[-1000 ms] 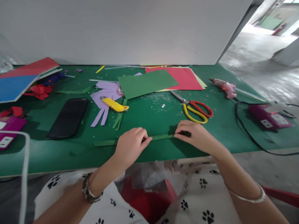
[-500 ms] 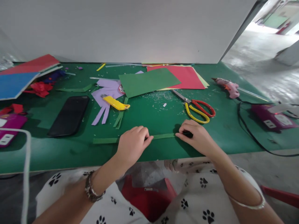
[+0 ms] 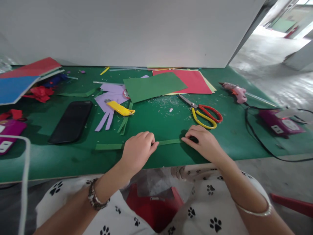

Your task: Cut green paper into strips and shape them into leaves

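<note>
A narrow green paper strip (image 3: 169,142) lies crosswise near the front edge of the green table. My left hand (image 3: 138,148) is closed on the strip's middle, and its left end sticks out past my wrist. At the strip's right end, the fingers of my right hand (image 3: 201,141) pinch it. Just beyond the right hand lie scissors (image 3: 204,114) with one red and one yellow handle. A yellow utility knife (image 3: 120,108) rests on cut purple paper (image 3: 105,116), beside folded green strips (image 3: 123,124).
A green sheet (image 3: 155,85) overlaps a red sheet (image 3: 199,83) at the back. The black phone (image 3: 70,122) lies left. On the right are a pink glue gun (image 3: 236,92), its black cord and a purple power strip (image 3: 281,122). Red and blue boards (image 3: 18,89) stand far left.
The view has shifted very slightly. Both hands keep their hold on the green strip, nearly still.
</note>
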The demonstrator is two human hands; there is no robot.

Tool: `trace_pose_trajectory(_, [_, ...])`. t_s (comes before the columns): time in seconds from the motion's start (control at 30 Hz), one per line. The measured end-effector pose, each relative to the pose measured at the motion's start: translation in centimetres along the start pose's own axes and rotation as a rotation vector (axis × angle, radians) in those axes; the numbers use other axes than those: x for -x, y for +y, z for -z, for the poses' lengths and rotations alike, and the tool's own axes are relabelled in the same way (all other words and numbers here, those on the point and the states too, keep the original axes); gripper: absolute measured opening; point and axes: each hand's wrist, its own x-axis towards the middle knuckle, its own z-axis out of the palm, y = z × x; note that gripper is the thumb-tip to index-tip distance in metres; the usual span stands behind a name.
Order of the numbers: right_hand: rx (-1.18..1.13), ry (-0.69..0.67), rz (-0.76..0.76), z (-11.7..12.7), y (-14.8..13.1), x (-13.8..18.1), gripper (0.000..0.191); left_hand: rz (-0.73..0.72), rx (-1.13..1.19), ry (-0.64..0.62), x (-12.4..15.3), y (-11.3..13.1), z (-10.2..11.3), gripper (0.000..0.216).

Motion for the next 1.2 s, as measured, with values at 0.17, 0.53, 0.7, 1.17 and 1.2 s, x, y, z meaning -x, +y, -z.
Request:
trace_pose_trajectory(0.17, [0.041, 0.024, -0.006, -0.2, -0.1, 0.0, 0.018, -0.186, -0.151, 0.081, 0.0, 0.4, -0.1, 0.014])
trace_pose_trajectory(0.53, [-0.052, 0.181, -0.001, -0.6, 0.3, 0.7, 0.019, -0.514, -0.112, -0.051, 1.6, 1.8, -2.1, 0.058])
trace_pose_trajectory(0.7, [-0.033, 0.265, -0.051, -0.3, 1.2, 1.6, 0.02, -0.517, -0.096, -0.082, 1.5, 1.7, -2.1, 0.061])
trace_pose_trajectory(1.17, [0.009, 0.241, -0.088, -0.4, 1.5, 1.7, 0.019, -0.521, -0.054, -0.118, 1.5, 1.6, -1.9, 0.066])
trace_pose_trajectory(1.2, [0.017, 0.248, -0.089, -0.4, 1.5, 1.7, 0.019, -0.519, -0.051, -0.126, 1.5, 1.6, -1.9, 0.067])
